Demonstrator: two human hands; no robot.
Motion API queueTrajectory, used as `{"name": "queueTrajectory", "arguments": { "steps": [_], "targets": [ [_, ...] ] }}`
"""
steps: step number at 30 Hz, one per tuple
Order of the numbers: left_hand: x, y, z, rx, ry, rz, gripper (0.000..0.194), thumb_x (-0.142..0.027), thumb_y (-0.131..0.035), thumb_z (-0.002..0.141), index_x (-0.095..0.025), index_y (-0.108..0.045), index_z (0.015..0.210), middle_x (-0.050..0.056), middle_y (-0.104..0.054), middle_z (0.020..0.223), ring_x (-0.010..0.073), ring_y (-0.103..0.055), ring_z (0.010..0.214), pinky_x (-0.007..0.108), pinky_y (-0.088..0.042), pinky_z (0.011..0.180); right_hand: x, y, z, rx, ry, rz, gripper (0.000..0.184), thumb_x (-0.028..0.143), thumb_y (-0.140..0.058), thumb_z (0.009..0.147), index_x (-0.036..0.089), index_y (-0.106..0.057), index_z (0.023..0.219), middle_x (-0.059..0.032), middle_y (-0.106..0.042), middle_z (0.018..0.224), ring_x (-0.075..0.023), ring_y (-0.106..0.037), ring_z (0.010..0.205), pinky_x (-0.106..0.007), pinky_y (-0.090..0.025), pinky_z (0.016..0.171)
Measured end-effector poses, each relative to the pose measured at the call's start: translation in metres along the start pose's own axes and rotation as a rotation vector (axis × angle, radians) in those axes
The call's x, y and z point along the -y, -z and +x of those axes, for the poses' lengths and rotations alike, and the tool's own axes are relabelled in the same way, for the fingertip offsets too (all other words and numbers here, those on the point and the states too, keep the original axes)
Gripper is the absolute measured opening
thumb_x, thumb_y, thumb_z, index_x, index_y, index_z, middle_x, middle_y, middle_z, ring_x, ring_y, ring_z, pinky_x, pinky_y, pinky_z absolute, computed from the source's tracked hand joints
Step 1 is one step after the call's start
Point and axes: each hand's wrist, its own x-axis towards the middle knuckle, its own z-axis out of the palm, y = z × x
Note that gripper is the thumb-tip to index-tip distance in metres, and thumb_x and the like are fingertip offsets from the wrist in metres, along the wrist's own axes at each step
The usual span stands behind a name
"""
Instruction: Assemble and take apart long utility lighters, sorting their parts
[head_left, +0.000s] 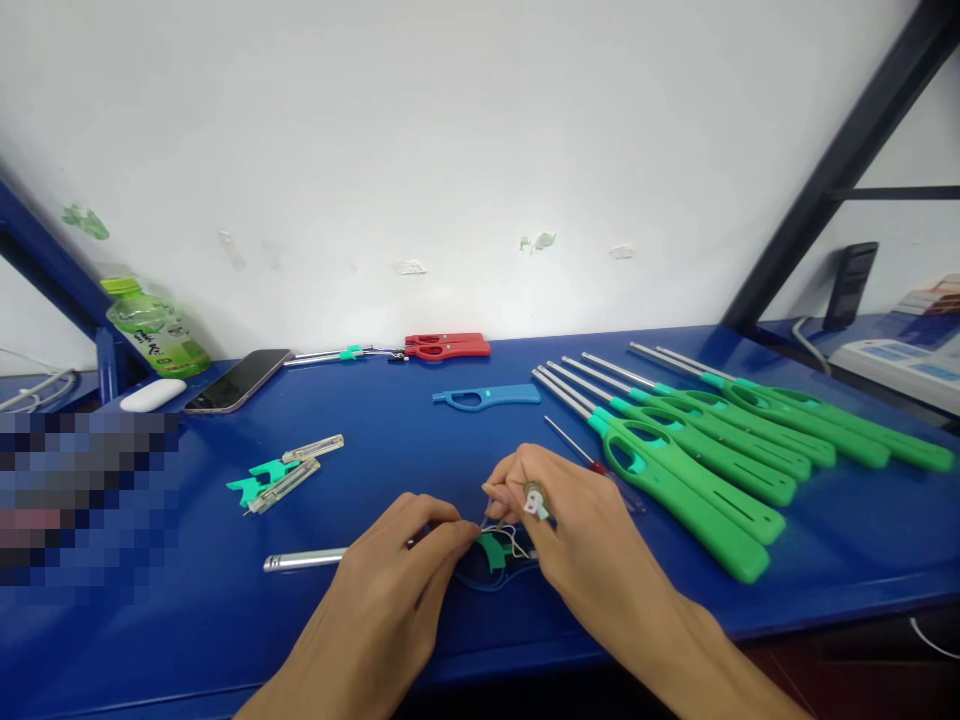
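My left hand (405, 565) is closed in a pinch over a silver metal tube (304, 560) that lies on the blue table (420, 440) and points left. My right hand (559, 520) is closed too, pinching a small white and grey part (534, 503) with thin wires. Between both hands sits a small green plastic piece (493, 550) with white and blue wires looped around it. The fingertips of both hands nearly meet over this piece.
Several finished green long-nose lighters (697, 450) lie in a row at right. A thin red-tipped screwdriver (592, 462), a blue handle shell (487, 398), red handle shells (446, 347), loose green parts (274, 478), a phone (238, 381) and a green bottle (154, 330) lie farther back. A pixelated patch covers the left edge.
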Motion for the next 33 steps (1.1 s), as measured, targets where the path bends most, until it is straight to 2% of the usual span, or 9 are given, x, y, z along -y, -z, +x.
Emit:
{"name": "queueTrajectory", "arguments": {
  "steps": [11,26,33],
  "targets": [
    [-0.001,-0.001,0.000,0.013,-0.011,0.021,0.030,-0.001,-0.049,0.104,-0.024,-0.068,0.108,0.000,-0.069,0.097,0.0134,-0.069,0.081,0.024,-0.056,0.072,0.001,-0.003,0.004,0.006,0.012,-0.012,0.027,-0.001,-0.047,0.096,0.025,-0.052,0.089,0.0014,-0.068,0.085,-0.0152,-0.065,0.072,-0.026,-0.045,0.066],
    [0.002,0.000,0.001,0.026,-0.043,0.084,0.028,-0.001,-0.048,0.104,-0.022,-0.066,0.108,0.002,-0.067,0.095,0.0161,-0.064,0.079,0.027,-0.056,0.070,0.008,-0.005,0.012,0.043,0.045,-0.037,0.027,0.001,-0.042,0.100,0.024,-0.049,0.086,-0.0001,-0.063,0.084,-0.0163,-0.062,0.074,-0.030,-0.045,0.071],
    [-0.002,0.002,0.000,0.062,-0.072,0.131,0.032,0.001,-0.044,0.104,-0.020,-0.067,0.102,0.002,-0.066,0.089,0.0175,-0.061,0.077,0.028,-0.056,0.069,0.014,-0.004,0.022,-0.011,0.116,-0.058,0.031,-0.005,-0.040,0.093,0.023,-0.050,0.085,-0.0021,-0.066,0.090,-0.0170,-0.065,0.081,-0.030,-0.048,0.075]
  ]
}}
